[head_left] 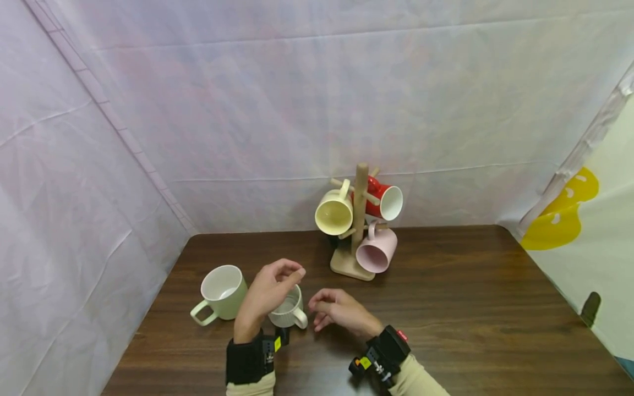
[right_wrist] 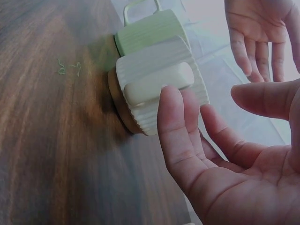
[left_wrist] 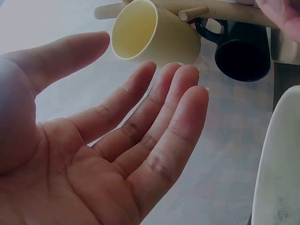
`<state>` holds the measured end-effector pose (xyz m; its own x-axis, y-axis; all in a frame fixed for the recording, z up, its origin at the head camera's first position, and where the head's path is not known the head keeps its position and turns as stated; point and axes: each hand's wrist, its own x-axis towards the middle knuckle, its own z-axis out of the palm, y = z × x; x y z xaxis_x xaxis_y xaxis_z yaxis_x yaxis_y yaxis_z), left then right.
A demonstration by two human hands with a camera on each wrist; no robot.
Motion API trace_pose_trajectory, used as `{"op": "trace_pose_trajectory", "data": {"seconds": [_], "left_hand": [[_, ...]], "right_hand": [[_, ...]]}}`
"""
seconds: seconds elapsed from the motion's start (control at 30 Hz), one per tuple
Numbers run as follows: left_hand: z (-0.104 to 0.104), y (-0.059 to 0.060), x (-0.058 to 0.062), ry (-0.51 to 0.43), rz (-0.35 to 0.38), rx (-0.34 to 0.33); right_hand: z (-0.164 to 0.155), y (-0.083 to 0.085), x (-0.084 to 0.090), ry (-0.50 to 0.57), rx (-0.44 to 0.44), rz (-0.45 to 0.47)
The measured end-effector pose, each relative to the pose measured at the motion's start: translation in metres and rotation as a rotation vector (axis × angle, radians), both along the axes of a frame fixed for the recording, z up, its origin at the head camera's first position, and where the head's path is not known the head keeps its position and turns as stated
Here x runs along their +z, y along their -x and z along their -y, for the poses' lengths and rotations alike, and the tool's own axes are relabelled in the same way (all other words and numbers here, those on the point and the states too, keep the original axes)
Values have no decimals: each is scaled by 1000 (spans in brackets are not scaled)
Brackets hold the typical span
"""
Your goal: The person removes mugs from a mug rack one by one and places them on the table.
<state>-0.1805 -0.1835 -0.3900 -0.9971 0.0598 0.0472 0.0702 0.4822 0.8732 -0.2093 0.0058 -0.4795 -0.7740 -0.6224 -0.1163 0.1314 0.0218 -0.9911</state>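
A white ribbed mug [head_left: 286, 319] stands on the table between my two hands, its handle [right_wrist: 161, 83] turned toward the right hand. My left hand [head_left: 267, 291] hovers over the mug's left side, hiding part of its rim. In the left wrist view, the left hand's fingers [left_wrist: 164, 145] are spread and loosely bent, with nothing in them. My right hand [head_left: 344, 312] is just right of the mug. Its fingers [right_wrist: 176, 136] are half curled around nothing, their tips overlapping the handle's edge in the right wrist view. A light green mug [head_left: 233, 300] stands left of the left hand.
Behind the hands stands a wooden mug tree [head_left: 360, 214]. On it hang a yellow mug [head_left: 334, 214], a red mug [head_left: 376, 201], a pink mug [head_left: 383, 247] and a black mug [left_wrist: 243, 54]. White cloth [head_left: 277, 121] walls off the dark wooden table [head_left: 470, 297]. Green threads [right_wrist: 62, 68] lie on it.
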Motion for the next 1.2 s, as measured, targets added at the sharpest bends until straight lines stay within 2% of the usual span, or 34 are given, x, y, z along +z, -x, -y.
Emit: {"op": "trace_pose_trajectory", "data": {"seconds": [0.3, 0.63, 0.9, 1.2], "left_hand": [[-2, 0, 1, -5, -6, 6], [-4, 1, 0, -8, -33, 1], [-4, 1, 0, -1, -9, 0], [-5, 1, -1, 3, 2, -14]], "right_hand": [[-9, 4, 2, 4, -50, -8], [-32, 14, 5, 36, -165, 17], [-55, 21, 2, 66, -242, 21], [-79, 25, 6, 52, -328, 52]]}}
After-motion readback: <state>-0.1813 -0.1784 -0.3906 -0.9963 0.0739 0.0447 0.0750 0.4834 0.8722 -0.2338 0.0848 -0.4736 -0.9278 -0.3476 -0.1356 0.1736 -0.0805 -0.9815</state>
